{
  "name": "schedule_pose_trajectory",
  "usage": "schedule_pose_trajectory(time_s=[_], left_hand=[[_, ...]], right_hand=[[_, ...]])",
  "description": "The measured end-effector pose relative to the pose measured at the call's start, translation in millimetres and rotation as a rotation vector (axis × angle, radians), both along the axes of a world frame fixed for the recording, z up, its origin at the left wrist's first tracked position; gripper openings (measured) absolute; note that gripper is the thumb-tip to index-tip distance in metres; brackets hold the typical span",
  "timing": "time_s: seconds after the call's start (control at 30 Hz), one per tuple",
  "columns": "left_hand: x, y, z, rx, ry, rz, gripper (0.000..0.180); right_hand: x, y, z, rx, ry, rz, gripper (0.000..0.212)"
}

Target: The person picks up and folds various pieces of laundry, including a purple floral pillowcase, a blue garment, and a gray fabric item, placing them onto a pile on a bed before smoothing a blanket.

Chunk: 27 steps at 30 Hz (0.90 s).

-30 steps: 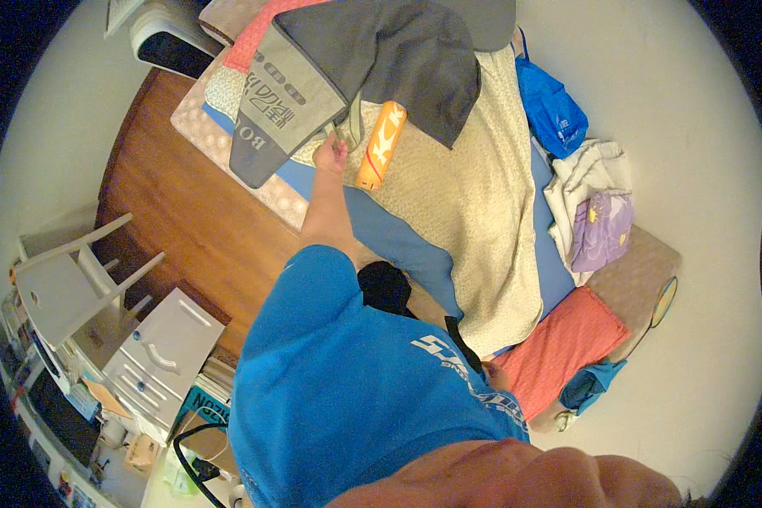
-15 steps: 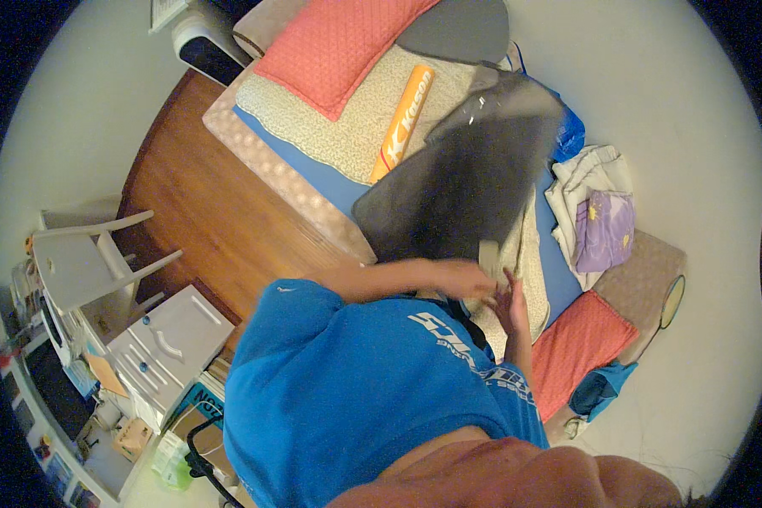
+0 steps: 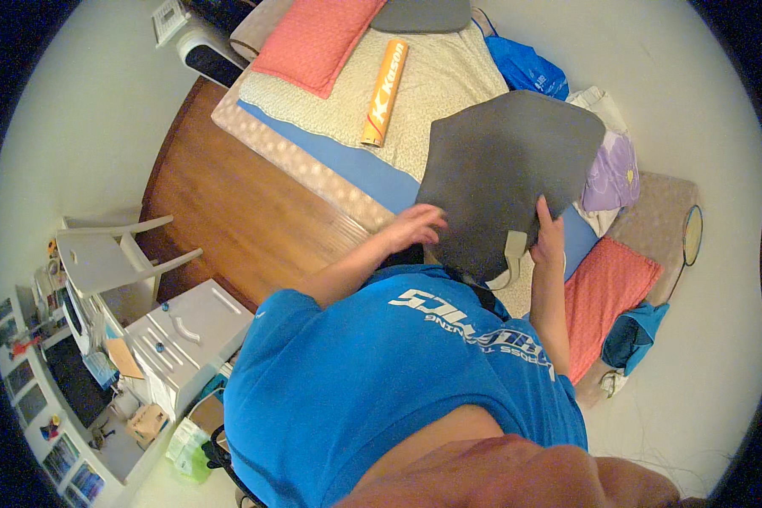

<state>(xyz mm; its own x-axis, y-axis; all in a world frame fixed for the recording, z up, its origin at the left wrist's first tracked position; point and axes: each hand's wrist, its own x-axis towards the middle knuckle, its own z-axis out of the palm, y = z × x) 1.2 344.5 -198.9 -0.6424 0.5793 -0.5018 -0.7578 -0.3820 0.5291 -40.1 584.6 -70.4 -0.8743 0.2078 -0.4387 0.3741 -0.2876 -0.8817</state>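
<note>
A dark grey flat piece, stiff-looking with angled corners and a pale strap at its near edge, is spread in front of me over the bed; I cannot tell its exact kind. My right hand grips its right edge, one finger lying along the top face and the others partly hidden. Beside the left edge is my left hand, its fingers loosely curved and apart, holding nothing visible. An orange tube lies on the patterned cream bedsheet farther off.
Red pillows lie at the far left and a red one at right. A blue bag and folded purple bedding sit along the wall. At right is a racket. A white chair and cabinet stand left.
The grey piece, blurred before, has swung right and now lies flatter. My hands, close together earlier, have parted: the left moved left, the right moved up and right to the edge.
</note>
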Motion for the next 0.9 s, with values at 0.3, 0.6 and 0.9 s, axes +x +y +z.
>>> schedule_pose_trajectory(time_s=[0.3, 0.6, 0.9], left_hand=[[34.2, 55.3, -8.4, 0.127, -0.154, -0.292, 0.089], [47.4, 86.7, -55.1, -0.331, -0.020, -0.025, 0.104], [24.5, 100.8, -37.6, -0.044, 0.034, -0.201, 0.068]], right_hand=[[62.3, 66.8, 4.0, -0.118, 0.001, -0.080, 0.044], [119.3, 111.1, 24.4, -0.453, -0.073, -0.195, 0.046], [187.0, 157.2, 15.7, -0.443, -0.075, -0.278, 0.047]])
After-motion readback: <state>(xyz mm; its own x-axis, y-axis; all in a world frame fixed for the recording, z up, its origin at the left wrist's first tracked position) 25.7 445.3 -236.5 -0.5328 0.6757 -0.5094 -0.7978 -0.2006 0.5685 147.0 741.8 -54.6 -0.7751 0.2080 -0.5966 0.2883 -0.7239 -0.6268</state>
